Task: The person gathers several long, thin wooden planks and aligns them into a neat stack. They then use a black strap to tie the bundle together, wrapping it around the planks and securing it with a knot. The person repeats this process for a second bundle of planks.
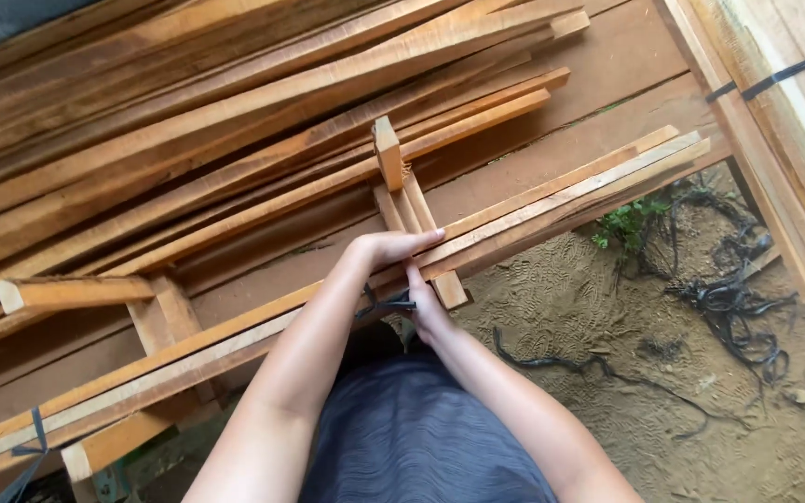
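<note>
A large stack of long reddish-brown wooden planks fills the upper left, lying diagonally. In front of it, a bundle of slim pale wooden battens runs diagonally across short wooden cross supports. Sandy ground with tangled black strapping lies lower right. The left hand rests flat on the battens, fingers extended; the right hand, beneath the battens, pinches a black strap.

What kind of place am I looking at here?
Most likely an outdoor timber yard or woodworking site. Long sawn wooden slats lie stacked in heaps, the ground is bare sand with shoe prints, and loose black strapping lies there. Both hands work at a slat bundle.
</note>
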